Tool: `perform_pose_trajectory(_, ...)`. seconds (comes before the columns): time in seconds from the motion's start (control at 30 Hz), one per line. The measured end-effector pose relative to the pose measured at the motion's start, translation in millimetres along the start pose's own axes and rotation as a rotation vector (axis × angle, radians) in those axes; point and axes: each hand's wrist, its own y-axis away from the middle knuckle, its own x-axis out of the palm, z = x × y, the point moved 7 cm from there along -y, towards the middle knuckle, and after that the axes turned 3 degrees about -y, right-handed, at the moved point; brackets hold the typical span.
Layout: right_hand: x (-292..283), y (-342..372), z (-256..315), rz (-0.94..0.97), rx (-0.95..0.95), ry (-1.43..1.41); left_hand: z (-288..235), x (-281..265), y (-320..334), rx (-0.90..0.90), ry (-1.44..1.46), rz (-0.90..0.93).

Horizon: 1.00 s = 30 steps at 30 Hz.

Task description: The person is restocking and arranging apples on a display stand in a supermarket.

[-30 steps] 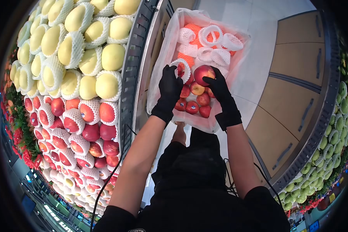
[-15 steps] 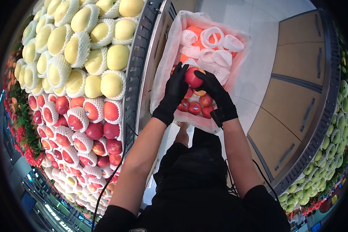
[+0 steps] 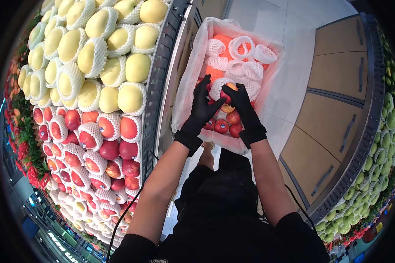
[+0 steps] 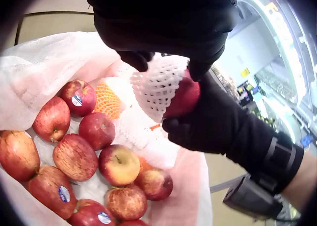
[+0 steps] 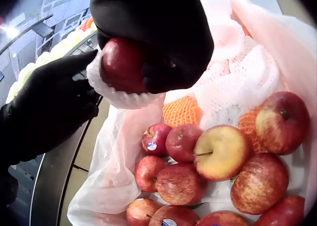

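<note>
A red apple (image 5: 121, 65) sits partly inside a white foam net sleeve (image 4: 157, 87), held over a lined box (image 3: 189, 83). My right hand (image 3: 243, 105), black-gloved, grips the apple by its bare side. The left hand (image 3: 202, 107), gloved alike, holds the net from the other side, with fingertips at its edge in the left wrist view. Below both hands, several loose red apples (image 5: 182, 184) lie in the near half of the box, some with stickers. White foam nets (image 3: 241, 47) and orange foam nets (image 5: 182, 111) fill the far half.
A sloped display on the left bears yellow fruit (image 3: 134, 68) and red apples (image 3: 109, 150), many in foam nets, behind a grey slotted rail (image 3: 156, 79). Tan cabinets (image 3: 338, 74) and green fruit (image 3: 368, 175) stand on the right. A black cable (image 3: 126, 210) hangs by the left arm.
One second ago the hands were apart, the left with a net and the right with a bare apple. They came together, and the apple is now partly in the net.
</note>
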Motion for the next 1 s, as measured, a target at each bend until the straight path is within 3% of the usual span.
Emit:
perform_pose_trajectory(0.1, 13, 7, -2, 0.183, 0.064, -0.191, 30, 13, -10, -0.198, 0.228, 0.147)
perform_pose_trajectory(0.13, 17, 8, -3, 0.252, 0.090, -0.227, 27, 18, -10, -0.174, 0.340, 0.207)
perform_pose_trajectory(0.23, 16, 26, 2, 0.366, 0.207, -0.237, 38, 21, -11, -0.361, 0.508, 0.312)
perform_pose_trajectory(0.33, 10, 15, 2, 0.215, -0.001, -0.013, 46, 22, -8, -0.303, 0.535, 0.194)
perform_pose_trajectory(0.43, 6, 11, 2, 0.113, -0.078, 0.081, 49, 27, -6, -0.229, 0.499, 0.144)
perform_pose_trajectory(0.57, -1, 14, 4, 0.125, 0.001, -0.257, 45, 40, -9, -0.174, 0.578, 0.166)
perform_pose_trajectory(0.63, -5, 15, 2, 0.126, 0.078, -0.444, 43, 47, -8, -0.344, 0.732, 0.212)
perform_pose_trajectory(0.67, -7, 1, -6, 0.158, 0.053, -0.382, 41, 50, -7, -0.429, 0.807, 0.235)
perform_pose_trajectory(0.77, -13, -25, -12, 0.020, -0.063, -0.143, 70, 43, -9, -0.476, 0.588, 0.118)
perform_pose_trajectory(0.8, -19, -29, -5, -0.108, -0.113, 0.010, 94, 36, -12, -0.459, 0.377, 0.059)
perform_pose_trajectory(0.9, -25, -44, 0, -0.233, -0.136, 0.158, 108, 7, -10, -0.273, -0.177, -0.060)
perform_pose_trajectory(0.93, -21, -49, -1, -0.226, -0.114, 0.175, 94, 1, -9, -0.097, -0.336, -0.071)
perform_pose_trajectory(1.0, -9, -57, -1, -0.216, -0.067, 0.214, 82, -1, -18, 0.025, -0.497, 0.017)
